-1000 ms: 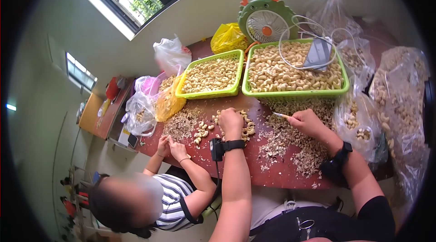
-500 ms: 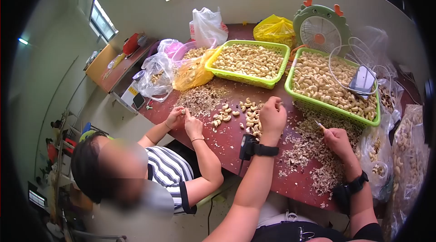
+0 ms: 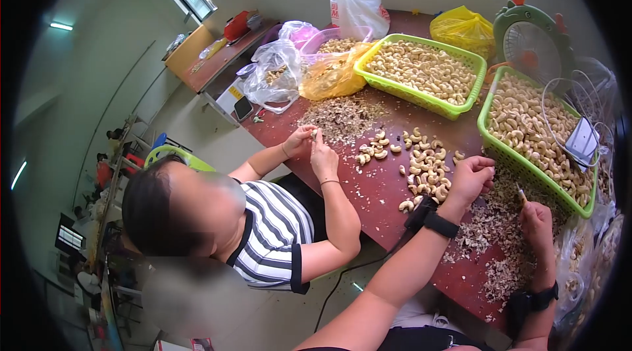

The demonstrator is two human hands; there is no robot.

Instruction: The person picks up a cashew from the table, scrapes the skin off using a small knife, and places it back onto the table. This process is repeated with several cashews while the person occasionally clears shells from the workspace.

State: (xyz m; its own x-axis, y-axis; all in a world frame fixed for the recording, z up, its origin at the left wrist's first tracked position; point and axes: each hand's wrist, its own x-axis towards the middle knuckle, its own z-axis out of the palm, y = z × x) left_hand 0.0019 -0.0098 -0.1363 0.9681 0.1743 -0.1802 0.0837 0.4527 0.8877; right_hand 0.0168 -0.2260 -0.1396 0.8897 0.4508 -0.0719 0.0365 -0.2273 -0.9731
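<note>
My left hand [image 3: 471,181], its fingers bent together, is above the red table [image 3: 372,203], just right of a loose pile of cashews [image 3: 426,170]. Whatever it may hold is too small to tell. My right hand [image 3: 537,220] is closed around a small thin tool [image 3: 522,194] whose tip points up, over a heap of skin crumbs [image 3: 503,245]. Beyond my hands stands a green basket [image 3: 488,128] full of cashews. A second green basket [image 3: 454,111], also full, is farther left.
A co-worker in a striped shirt [image 3: 280,229] sits at left, both hands [image 3: 316,150] together over the table by a smaller cashew group [image 3: 374,148]. A green fan [image 3: 533,41], a yellow bag [image 3: 464,29], an orange bag [image 3: 332,78] and clear bags [image 3: 273,74] stand around. A phone [image 3: 582,140] lies on the right basket.
The view has turned left, so the table and baskets appear farther right. My left hand has moved slightly away from the cashew pile, toward the right basket. My right hand still holds the tool.
</note>
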